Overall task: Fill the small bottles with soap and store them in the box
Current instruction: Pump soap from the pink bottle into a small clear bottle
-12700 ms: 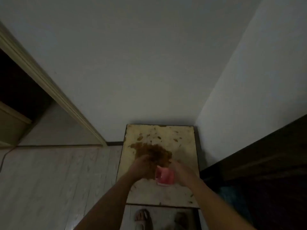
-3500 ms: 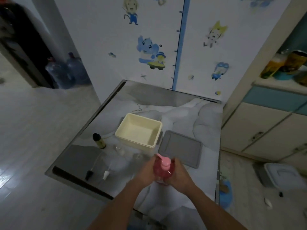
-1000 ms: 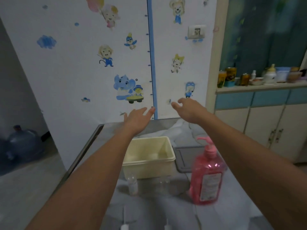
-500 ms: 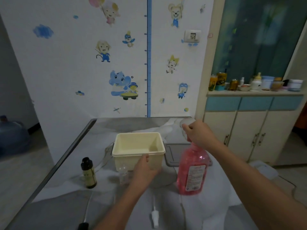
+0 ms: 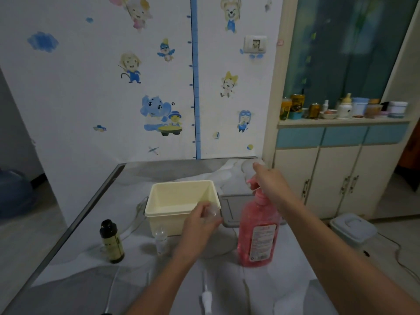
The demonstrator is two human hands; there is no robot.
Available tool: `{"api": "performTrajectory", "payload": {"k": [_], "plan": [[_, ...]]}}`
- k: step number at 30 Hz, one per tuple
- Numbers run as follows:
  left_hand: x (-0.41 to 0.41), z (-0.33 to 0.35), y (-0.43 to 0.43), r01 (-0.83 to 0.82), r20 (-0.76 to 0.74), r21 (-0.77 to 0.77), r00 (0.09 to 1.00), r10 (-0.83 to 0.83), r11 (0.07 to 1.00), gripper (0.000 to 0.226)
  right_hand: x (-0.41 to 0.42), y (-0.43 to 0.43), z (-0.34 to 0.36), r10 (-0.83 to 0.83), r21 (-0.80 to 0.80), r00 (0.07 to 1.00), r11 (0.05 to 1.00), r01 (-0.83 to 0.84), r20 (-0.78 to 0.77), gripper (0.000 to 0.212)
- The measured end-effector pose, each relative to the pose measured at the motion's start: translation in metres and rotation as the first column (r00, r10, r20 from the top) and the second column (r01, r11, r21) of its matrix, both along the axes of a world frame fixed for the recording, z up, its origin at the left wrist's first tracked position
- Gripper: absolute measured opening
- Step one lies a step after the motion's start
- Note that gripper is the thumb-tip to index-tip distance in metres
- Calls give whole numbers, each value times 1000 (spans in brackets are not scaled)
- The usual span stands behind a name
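Note:
A pink soap bottle (image 5: 258, 235) with a pump top stands on the table right of a cream box (image 5: 181, 206). My right hand (image 5: 270, 181) rests on the pump head, fingers curled over it. My left hand (image 5: 200, 220) holds a small clear bottle (image 5: 212, 211) in front of the box's near right corner. Another small clear bottle (image 5: 161, 239) stands in front of the box. A white spray cap with tube (image 5: 206, 298) lies near the front edge.
A dark bottle with black cap (image 5: 111, 241) stands at the left. A grey lid (image 5: 234, 210) lies behind the soap bottle. The table (image 5: 68, 289) is covered with a grey-white cloth. Cabinets (image 5: 341, 178) and a white bin (image 5: 351, 227) are to the right.
My left hand has lifted the small clear bottle from the table up beside the box. My right hand stays on the soap bottle's pump.

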State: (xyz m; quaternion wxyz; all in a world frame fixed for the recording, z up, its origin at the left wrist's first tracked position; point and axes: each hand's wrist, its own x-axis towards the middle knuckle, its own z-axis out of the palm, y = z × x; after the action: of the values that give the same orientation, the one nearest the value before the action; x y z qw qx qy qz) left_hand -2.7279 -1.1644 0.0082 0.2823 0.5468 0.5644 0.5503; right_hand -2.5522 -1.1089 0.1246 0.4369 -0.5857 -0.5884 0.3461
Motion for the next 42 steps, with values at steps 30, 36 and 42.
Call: {"api": "performTrajectory", "payload": {"k": [30,36,42], "plan": [[27,65,19,171,-293,160,949,-119,972,49,3,20,-3,31,82,400,962,-261,916,23],[23,63,20,173,-352,141,929,-114,975,48,1,23,-11,-45,141,334,952,-270,941,19],[25,59,20,180,-357,119,925,-127,976,45,0,21,-16,-51,144,311,948,-284,949,17]]}}
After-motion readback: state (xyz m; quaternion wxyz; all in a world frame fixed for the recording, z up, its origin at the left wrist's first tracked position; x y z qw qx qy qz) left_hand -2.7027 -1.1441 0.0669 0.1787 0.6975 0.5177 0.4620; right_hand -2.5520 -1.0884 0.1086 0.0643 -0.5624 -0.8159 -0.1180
